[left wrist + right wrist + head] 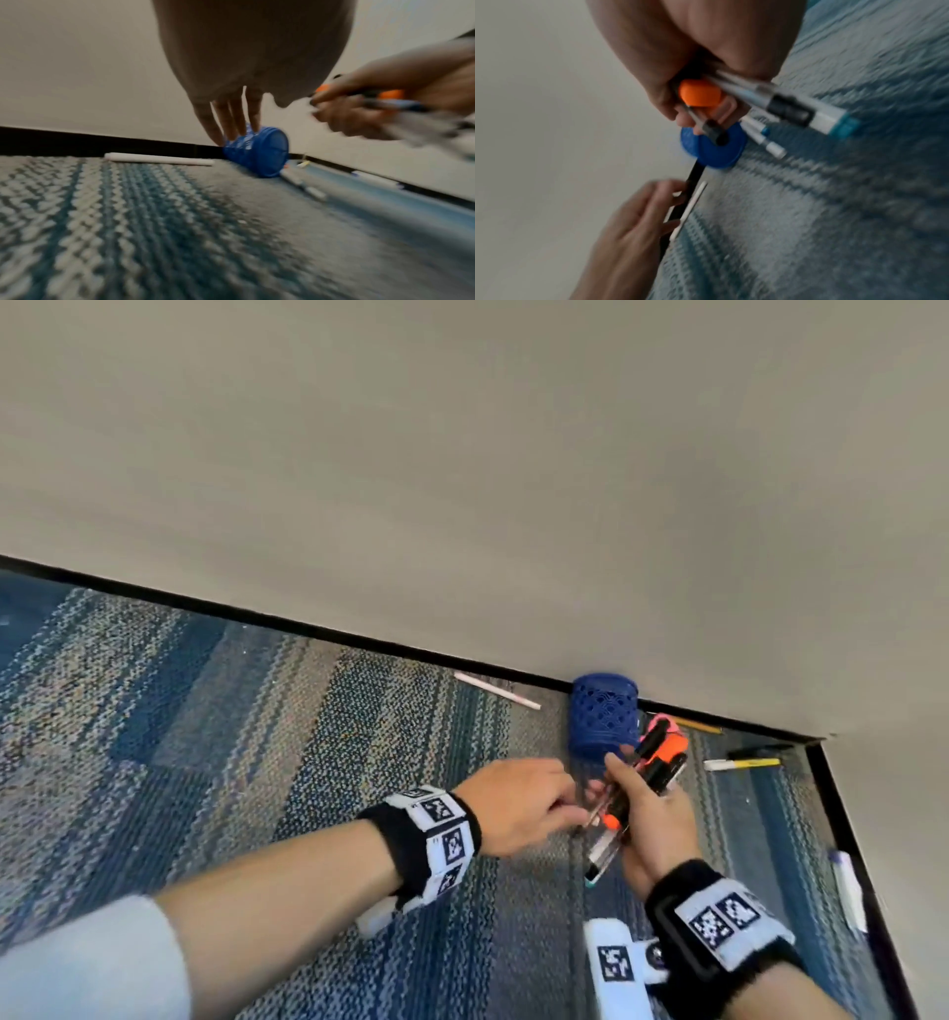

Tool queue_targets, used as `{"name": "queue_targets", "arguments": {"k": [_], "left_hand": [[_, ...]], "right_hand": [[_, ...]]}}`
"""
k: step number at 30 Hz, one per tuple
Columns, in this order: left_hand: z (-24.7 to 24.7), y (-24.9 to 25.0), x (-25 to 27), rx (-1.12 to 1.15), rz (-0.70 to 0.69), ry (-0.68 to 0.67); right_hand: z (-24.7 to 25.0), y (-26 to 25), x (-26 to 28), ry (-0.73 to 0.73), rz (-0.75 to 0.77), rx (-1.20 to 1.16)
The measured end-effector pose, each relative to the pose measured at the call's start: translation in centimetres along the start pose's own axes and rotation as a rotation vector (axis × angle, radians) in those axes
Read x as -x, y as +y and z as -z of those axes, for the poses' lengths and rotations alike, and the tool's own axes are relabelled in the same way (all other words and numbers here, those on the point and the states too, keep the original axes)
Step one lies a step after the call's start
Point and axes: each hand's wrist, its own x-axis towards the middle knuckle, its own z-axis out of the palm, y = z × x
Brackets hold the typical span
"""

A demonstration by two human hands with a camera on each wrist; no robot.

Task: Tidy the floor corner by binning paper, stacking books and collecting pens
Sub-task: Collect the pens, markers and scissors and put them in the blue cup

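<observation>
My right hand (655, 819) grips a bundle of pens and markers (648, 775), one with an orange cap (700, 93); their ends stick out past the fingers (805, 113). My left hand (524, 803) is beside it, fingers straight and holding nothing (236, 121). A blue mesh pen cup (602, 717) lies on its side on the carpet against the baseboard, just beyond both hands (259, 152). A white pen (497, 690) lies left of the cup. A yellow pen (742, 764) and a pencil (699, 725) lie to its right.
The patterned blue-grey carpet (257, 737) meets beige walls at a black baseboard (308, 629), forming a corner at the right. A white marker (848, 891) lies along the right-hand baseboard. Another marker (303, 184) lies on the carpet close to the cup.
</observation>
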Motion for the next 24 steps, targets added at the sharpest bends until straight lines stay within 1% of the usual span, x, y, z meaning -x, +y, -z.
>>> {"name": "queue_targets", "arguments": {"k": [1,2,4,7,10,12,14,17,18,21,24], "left_hand": [[-0.2,-0.5,-1.2,-0.045,-0.011,0.035],[-0.1,-1.3,-2.4,-0.095,0.009,0.081],[-0.2,-3.6,-5.0,-0.275,0.098,0.114],[0.1,-7.0,-6.5,-0.587,0.256,0.023],[-0.6,-8.1,-6.3,-0.741,0.303,0.03],[-0.9,-7.6,-6.0,-0.718,0.348,0.021],[-0.9,-6.5,-5.8,-0.599,0.345,0.047],[-1.0,-3.3,-5.4,-0.224,0.225,0.127],[-1.1,-1.9,-5.2,-0.139,0.181,0.146],[-2.1,2.2,-4.3,-0.049,0.093,0.167],[-3.5,4.7,-3.0,-0.04,0.053,0.208]], "right_hand": [[1.2,0.0,-0.6,0.023,-0.004,0.027],[2.3,0.0,-1.0,0.041,-0.009,0.069],[4.7,0.1,-1.6,0.07,0.0,0.157],[7.9,0.3,-1.5,0.105,0.027,0.257],[10.7,0.2,-1.2,0.13,0.011,0.302],[11.8,0.1,-1.1,0.1,-0.03,0.284],[12.2,0.1,-1.2,0.077,-0.043,0.221],[11.2,0.2,-1.4,0.028,-0.055,0.079],[10.5,0.2,-1.4,0.003,-0.071,0.032],[8.1,0.7,-1.5,-0.078,-0.109,-0.122],[5.9,1.2,-1.3,-0.097,-0.129,-0.251]]}}
